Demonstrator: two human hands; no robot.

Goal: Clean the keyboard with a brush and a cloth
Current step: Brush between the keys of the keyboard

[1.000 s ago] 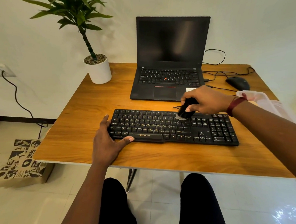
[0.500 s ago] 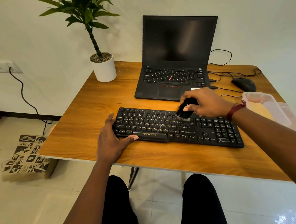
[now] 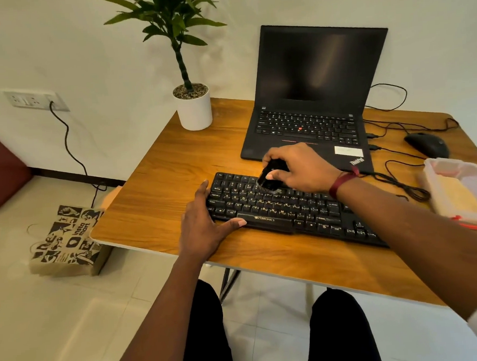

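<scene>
A black keyboard lies across the wooden table. My right hand is closed around a small black brush, whose pale bristles rest on the upper left rows of keys. My left hand lies flat against the keyboard's left end, fingers spread along the edge and thumb on the front by the space bar. A yellow cloth sits inside a clear plastic box at the right edge.
An open black laptop stands behind the keyboard. A potted plant in a white pot is at the back left, a black mouse with cables at the back right. The clear box is at the right. A printed paper bag lies on the floor.
My right hand has swept the brush leftward over the keys, from the middle toward the upper left rows. My left hand stays at the keyboard's left end. The view has shifted left.
</scene>
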